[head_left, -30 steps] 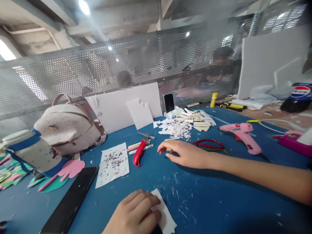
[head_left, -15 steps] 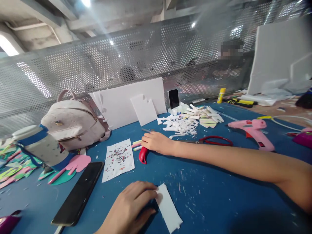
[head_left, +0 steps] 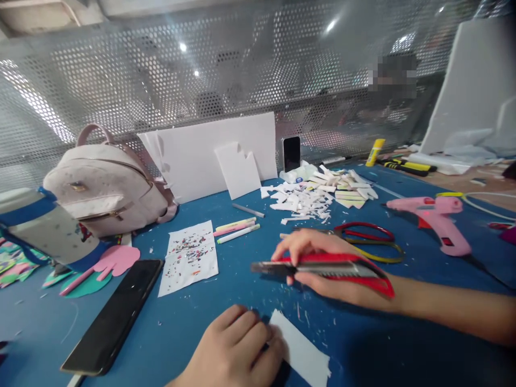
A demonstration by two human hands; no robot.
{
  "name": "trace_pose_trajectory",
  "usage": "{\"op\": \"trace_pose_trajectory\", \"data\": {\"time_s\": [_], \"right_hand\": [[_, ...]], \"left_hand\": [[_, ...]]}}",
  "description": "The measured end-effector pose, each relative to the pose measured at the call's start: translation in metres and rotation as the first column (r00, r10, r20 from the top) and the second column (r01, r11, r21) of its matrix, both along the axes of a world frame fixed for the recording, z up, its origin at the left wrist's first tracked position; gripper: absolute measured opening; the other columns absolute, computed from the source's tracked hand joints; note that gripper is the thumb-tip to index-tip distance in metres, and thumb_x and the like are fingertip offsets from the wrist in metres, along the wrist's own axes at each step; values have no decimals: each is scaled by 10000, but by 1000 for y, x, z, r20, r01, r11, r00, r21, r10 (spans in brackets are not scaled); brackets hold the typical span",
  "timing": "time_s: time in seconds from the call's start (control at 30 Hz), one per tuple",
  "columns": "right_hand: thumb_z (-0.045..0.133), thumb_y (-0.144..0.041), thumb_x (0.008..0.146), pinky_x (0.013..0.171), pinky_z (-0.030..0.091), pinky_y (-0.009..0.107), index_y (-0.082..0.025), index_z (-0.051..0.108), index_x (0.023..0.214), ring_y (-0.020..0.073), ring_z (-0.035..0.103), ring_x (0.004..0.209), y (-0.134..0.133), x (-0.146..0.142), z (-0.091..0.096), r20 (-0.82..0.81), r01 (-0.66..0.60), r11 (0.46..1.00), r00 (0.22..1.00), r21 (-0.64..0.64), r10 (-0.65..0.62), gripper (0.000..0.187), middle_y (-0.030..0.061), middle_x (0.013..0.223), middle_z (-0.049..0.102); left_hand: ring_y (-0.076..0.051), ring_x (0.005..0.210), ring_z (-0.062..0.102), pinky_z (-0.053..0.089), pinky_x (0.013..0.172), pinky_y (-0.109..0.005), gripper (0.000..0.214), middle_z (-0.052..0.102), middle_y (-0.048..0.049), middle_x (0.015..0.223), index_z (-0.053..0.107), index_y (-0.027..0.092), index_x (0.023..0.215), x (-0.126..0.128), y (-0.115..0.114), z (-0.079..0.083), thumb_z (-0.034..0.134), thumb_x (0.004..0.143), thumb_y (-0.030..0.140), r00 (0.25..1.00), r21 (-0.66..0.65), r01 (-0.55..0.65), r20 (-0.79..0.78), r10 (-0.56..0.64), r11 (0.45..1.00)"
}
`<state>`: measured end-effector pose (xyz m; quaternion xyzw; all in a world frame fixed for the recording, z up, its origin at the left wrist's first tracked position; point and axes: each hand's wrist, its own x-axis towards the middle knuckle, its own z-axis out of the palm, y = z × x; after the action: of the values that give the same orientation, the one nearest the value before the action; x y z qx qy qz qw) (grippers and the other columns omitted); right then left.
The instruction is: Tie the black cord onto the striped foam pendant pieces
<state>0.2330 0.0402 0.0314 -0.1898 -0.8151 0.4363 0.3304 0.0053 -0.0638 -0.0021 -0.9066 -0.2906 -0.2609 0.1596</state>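
A red utility knife [head_left: 342,267] lies in my right hand [head_left: 310,252], raised slightly above the blue table with its blade end pointing left. The fingers are closed around the front part of its handle. Nearer to me, my left hand [head_left: 237,346] is curled, with its fingertips on the left edge of a small white board strip [head_left: 300,346]. The grip of those fingertips is partly hidden behind the knuckles. Behind my right hand rest scissors with red and yellow handles [head_left: 366,234].
A heap of white scraps [head_left: 312,196] and several highlighters [head_left: 237,228] lie farther back. On the left are a black phone [head_left: 115,317], a speckled paper [head_left: 189,258], a tumbler [head_left: 52,231] and a backpack [head_left: 108,188]. A pink glue gun [head_left: 435,215] lies right.
My right hand has picked up the red utility knife and brought it right and nearer to me. My left hand has curled its fingers at the white strip, which has turned a little.
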Motion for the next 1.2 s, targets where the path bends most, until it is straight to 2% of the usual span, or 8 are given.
{"op": "trace_pose_trajectory", "data": {"time_s": [0.1,0.2,0.27,0.47,0.57,0.67,0.93,1.2], "right_hand": [[526,-246,969,679,550,267,-219,588,984,143,679,728,-14,17,-18,-2,-5,993,1000,-116,4,69,72,1116,662],[544,-212,949,877,536,312,-242,641,1117,213,682,990,-21,28,-22,103,-56,998,993,3,56,196,82,1132,677],[572,-176,925,947,511,316,-249,644,1155,228,656,1085,-24,30,-18,133,-82,992,989,98,68,252,80,1117,695],[599,-96,877,876,539,235,-280,613,1156,184,694,1034,-38,34,-17,187,-74,972,982,224,32,335,64,1128,714],[625,-98,862,922,533,236,-305,583,1204,191,693,1062,-47,38,-23,213,-47,943,977,330,-26,402,58,1167,714],[639,-78,850,945,535,233,-320,572,1240,190,703,1059,-56,40,-24,231,-12,918,969,397,-87,463,43,1166,723],[618,-35,828,924,561,238,-314,563,1281,190,713,1036,-69,40,-20,201,8,900,974,435,-106,535,40,1128,737],[613,-88,851,845,593,198,-273,560,1182,183,733,965,-77,41,-17,255,11,847,951,531,-172,383,44,1062,749]], "left_hand": [[-148,598,619,524,619,-284,210,622,-3,602,697,166,795,3,-1,-2,574,944,83,1000,34,-21,6,21,999],[-144,585,624,516,596,-275,202,625,1,597,691,166,797,4,-1,-4,582,941,76,999,22,-25,23,24,999],[-143,585,633,524,589,-270,205,637,0,606,690,168,815,3,-1,-4,568,946,68,999,10,-23,35,22,1000],[-163,684,698,589,625,-272,233,705,-34,690,702,159,838,4,-1,-2,528,955,56,998,-29,-21,55,23,999],[-202,805,721,619,691,-301,220,744,-77,791,714,123,886,5,-1,1,517,955,54,999,-100,21,48,-16,995],[-203,795,725,617,710,-302,235,747,-77,788,715,107,896,6,-1,1,500,956,34,999,-119,45,35,-42,992],[-201,764,720,604,708,-297,182,723,-75,751,692,114,921,7,-4,0,525,963,56,998,-105,54,19,-52,993],[-201,767,714,609,719,-301,195,708,-72,732,683,123,944,7,-7,3,499,974,66,999,-137,48,31,-44,989]]}}
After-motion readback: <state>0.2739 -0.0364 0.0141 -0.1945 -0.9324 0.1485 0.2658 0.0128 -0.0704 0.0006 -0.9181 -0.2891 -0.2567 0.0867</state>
